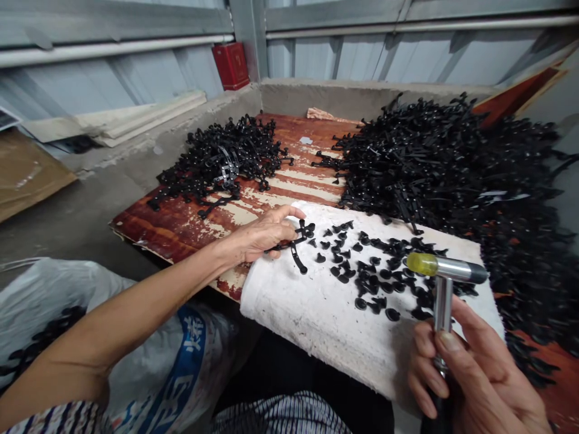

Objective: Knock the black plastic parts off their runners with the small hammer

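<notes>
My left hand [270, 234] is closed on a black branched part [296, 253] above the left side of a white cloth [312, 313]. Its arms stick out past my fingers, and the gripped portion is hidden. In my right hand [474, 367] is a mallet [443, 295] with a yellow face, a metal head and a dark far end. The mallet is upright over the cloth's right side, its head level with the small pieces. Many small black round-headed pieces [371, 280] lie scattered on the cloth between my hands.
Tangled black parts form a heap [221, 154] at the back left and a larger heap [434, 157] at the right. They rest on a worn red-brown board [298, 181]. A white sack [167, 367] stands lower left; a red box [231, 65] sits in the far corner.
</notes>
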Demonstrator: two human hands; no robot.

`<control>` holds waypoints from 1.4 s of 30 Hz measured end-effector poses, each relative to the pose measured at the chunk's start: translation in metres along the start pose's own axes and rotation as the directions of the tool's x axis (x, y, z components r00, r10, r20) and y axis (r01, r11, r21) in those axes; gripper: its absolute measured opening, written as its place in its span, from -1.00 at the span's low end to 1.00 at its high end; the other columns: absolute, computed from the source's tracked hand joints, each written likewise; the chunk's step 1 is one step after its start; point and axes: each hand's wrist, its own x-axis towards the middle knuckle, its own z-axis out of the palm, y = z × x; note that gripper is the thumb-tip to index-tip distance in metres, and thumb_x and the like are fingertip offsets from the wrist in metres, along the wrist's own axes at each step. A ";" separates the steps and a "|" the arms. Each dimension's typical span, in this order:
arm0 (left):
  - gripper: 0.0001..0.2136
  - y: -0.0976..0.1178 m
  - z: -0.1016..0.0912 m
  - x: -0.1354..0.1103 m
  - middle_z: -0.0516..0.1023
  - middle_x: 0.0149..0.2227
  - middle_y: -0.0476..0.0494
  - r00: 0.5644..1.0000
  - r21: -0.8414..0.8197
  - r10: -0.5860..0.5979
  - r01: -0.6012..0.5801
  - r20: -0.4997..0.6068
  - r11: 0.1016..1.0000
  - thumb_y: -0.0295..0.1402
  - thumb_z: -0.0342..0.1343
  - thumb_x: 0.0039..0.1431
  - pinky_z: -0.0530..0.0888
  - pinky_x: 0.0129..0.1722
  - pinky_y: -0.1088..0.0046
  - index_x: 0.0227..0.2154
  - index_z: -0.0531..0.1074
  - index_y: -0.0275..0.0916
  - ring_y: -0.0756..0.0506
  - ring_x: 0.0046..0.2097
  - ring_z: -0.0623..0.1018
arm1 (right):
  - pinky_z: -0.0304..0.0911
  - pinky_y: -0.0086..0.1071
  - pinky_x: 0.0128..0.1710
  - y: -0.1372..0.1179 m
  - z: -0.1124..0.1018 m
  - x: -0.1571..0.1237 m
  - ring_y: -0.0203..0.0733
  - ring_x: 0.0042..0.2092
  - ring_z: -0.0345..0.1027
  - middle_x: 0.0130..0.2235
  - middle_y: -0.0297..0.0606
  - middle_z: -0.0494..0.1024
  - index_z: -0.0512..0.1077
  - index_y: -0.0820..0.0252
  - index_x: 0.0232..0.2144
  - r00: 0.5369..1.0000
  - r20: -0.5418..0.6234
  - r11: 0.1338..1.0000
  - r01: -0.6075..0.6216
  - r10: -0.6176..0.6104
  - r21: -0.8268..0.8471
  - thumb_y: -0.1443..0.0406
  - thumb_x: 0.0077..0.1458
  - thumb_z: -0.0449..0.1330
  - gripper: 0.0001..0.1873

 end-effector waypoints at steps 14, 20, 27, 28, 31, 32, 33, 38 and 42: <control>-0.66 0.001 0.005 -0.002 0.28 -0.48 0.09 0.999 -0.009 -0.011 0.011 -0.044 1.000 -0.65 0.05 -0.04 0.04 -0.78 0.71 -0.21 0.28 -0.18 0.12 -0.63 0.18 | 0.11 -0.53 -0.77 -0.007 0.007 -0.007 -0.38 -0.62 0.11 -0.46 -0.37 0.39 0.45 -0.09 0.00 0.999 -0.021 0.998 -0.042 0.043 0.041 0.17 -0.06 0.38 -0.49; -0.67 0.000 0.005 -0.001 0.28 -0.49 0.09 0.999 -0.002 -0.010 0.010 -0.046 1.000 -0.65 0.05 -0.05 0.04 -0.78 0.70 -0.21 0.29 -0.18 0.12 -0.63 0.17 | 0.10 -0.54 -0.75 -0.005 0.006 -0.007 -0.39 -0.60 0.11 -0.44 -0.37 0.38 0.41 -0.09 0.04 0.999 -0.004 0.999 -0.031 0.032 0.029 0.15 0.02 0.34 -0.50; -0.67 -0.001 0.004 -0.001 0.27 -0.49 0.10 0.999 -0.008 -0.009 0.008 -0.036 1.000 -0.66 0.04 -0.04 0.03 -0.78 0.70 -0.22 0.28 -0.19 0.13 -0.64 0.18 | 0.10 -0.53 -0.76 -0.001 0.001 -0.003 -0.38 -0.61 0.11 -0.45 -0.37 0.38 0.41 -0.11 0.04 1.000 0.008 0.999 -0.021 0.021 0.035 0.16 0.01 0.35 -0.49; -0.67 -0.001 0.004 -0.001 0.27 -0.49 0.10 0.999 -0.010 -0.004 0.004 -0.033 1.000 -0.66 0.05 -0.04 0.03 -0.78 0.70 -0.22 0.28 -0.19 0.13 -0.64 0.18 | 0.11 -0.53 -0.77 0.000 0.000 -0.003 -0.38 -0.62 0.12 -0.46 -0.37 0.38 0.42 -0.11 0.05 1.000 0.021 0.999 -0.020 0.019 0.045 0.16 0.01 0.35 -0.49; -0.67 -0.002 0.003 -0.001 0.28 -0.49 0.10 1.000 -0.014 0.002 -0.002 -0.027 1.000 -0.65 0.06 -0.04 0.04 -0.77 0.70 -0.21 0.29 -0.19 0.13 -0.63 0.20 | 0.12 -0.53 -0.76 0.001 -0.002 -0.002 -0.38 -0.61 0.13 -0.45 -0.37 0.39 0.41 -0.13 0.06 0.999 0.045 0.998 -0.025 0.023 0.052 0.17 0.02 0.34 -0.49; -0.67 -0.002 0.003 0.000 0.28 -0.49 0.10 1.000 -0.015 0.001 -0.002 -0.028 1.000 -0.65 0.06 -0.05 0.03 -0.77 0.70 -0.21 0.29 -0.19 0.13 -0.64 0.20 | 0.11 -0.53 -0.76 0.001 -0.002 -0.002 -0.38 -0.61 0.12 -0.45 -0.37 0.38 0.41 -0.14 0.06 0.999 0.042 0.998 -0.029 0.027 0.049 0.17 0.03 0.33 -0.50; -0.68 -0.002 0.003 0.000 0.28 -0.50 0.10 1.000 -0.016 0.000 0.000 -0.028 1.000 -0.64 0.07 -0.05 0.03 -0.77 0.69 -0.22 0.29 -0.19 0.13 -0.64 0.20 | 0.11 -0.53 -0.75 0.001 -0.001 -0.002 -0.38 -0.61 0.12 -0.45 -0.38 0.38 0.41 -0.14 0.05 0.999 0.035 0.998 -0.033 0.031 0.047 0.17 0.04 0.33 -0.50; -0.67 -0.002 0.004 0.000 0.28 -0.51 0.11 1.000 -0.014 -0.008 0.008 -0.030 1.000 -0.64 0.07 -0.06 0.02 -0.78 0.69 -0.22 0.28 -0.19 0.14 -0.67 0.17 | 0.12 -0.54 -0.76 0.001 -0.002 -0.003 -0.38 -0.61 0.14 -0.45 -0.37 0.39 0.41 -0.14 0.06 0.999 0.033 0.998 -0.026 0.024 0.055 0.18 0.03 0.34 -0.50; -0.67 -0.002 0.004 0.000 0.28 -0.51 0.10 0.999 -0.010 -0.004 0.003 -0.042 1.000 -0.65 0.06 -0.05 0.02 -0.79 0.69 -0.22 0.28 -0.19 0.13 -0.65 0.18 | 0.12 -0.54 -0.77 0.000 -0.002 -0.003 -0.38 -0.62 0.13 -0.46 -0.38 0.39 0.42 -0.14 0.05 1.000 0.025 0.998 -0.021 0.019 0.061 0.18 0.03 0.34 -0.51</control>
